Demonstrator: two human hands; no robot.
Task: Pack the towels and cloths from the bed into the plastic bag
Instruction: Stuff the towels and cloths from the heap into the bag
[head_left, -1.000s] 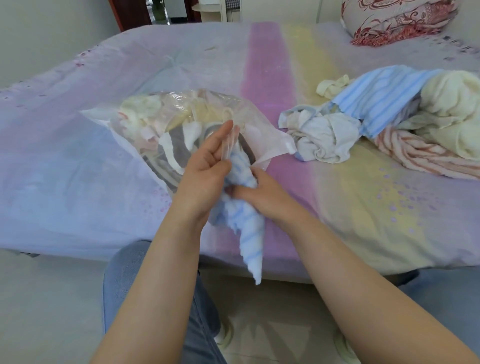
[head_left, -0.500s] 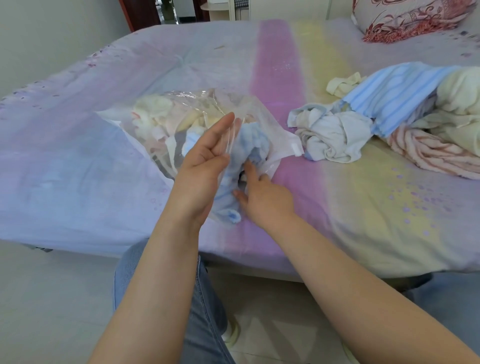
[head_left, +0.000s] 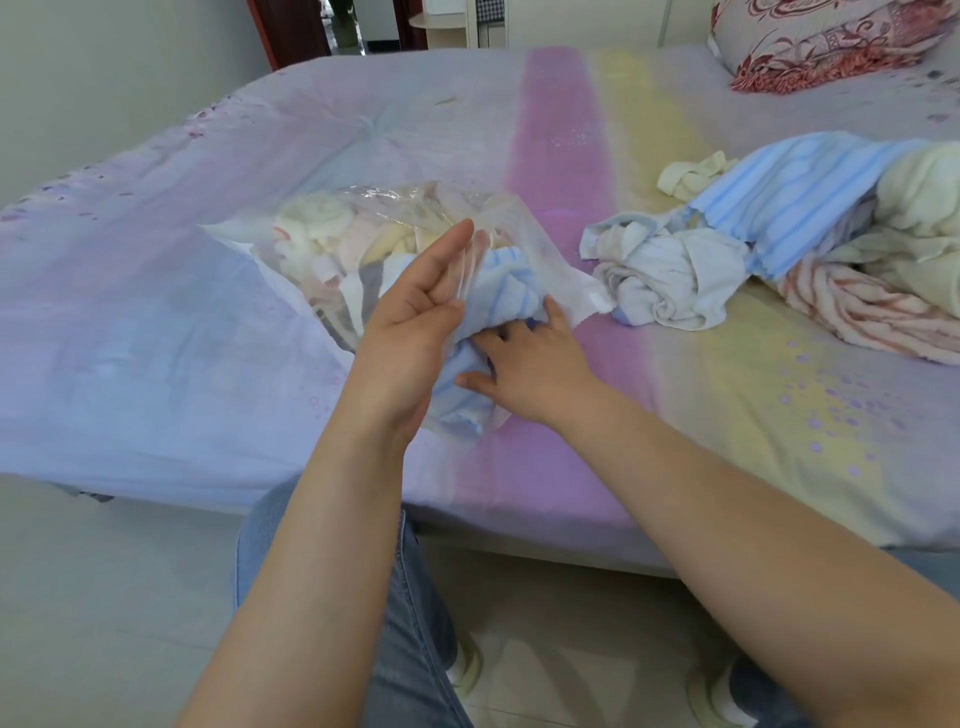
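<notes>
The left hand (head_left: 415, 322) holds the upper lip of the clear plastic bag (head_left: 415, 208) between thumb and extended fingers, keeping the mouth lifted; the grip is a loose pinch on thin film only. The right hand (head_left: 524, 364) lies flat and spread, fingers pressing the blue striped towel (head_left: 498, 280) into the mouth directly ahead of it; this grip encloses nothing. The towel sits partly inside the bag, with its tail (head_left: 462, 410) outside, just below the left palm on the bed (head_left: 208, 338).

Probable faults:
- The film may slip from the left pinch, because the hold is light and the push acts against it. The mouth then collapses over the towel.
- The tail may stay outside if the push acts only on the bunched middle.
- The bag already holds several pale cloths (head_left: 322, 228); further pushing may slide the whole bag away.

To the right of the right hand, well apart, a white crumpled cloth (head_left: 670, 280), a blue striped cloth (head_left: 795, 192) and a red striped towel (head_left: 857, 312) are not yet packed.
</notes>
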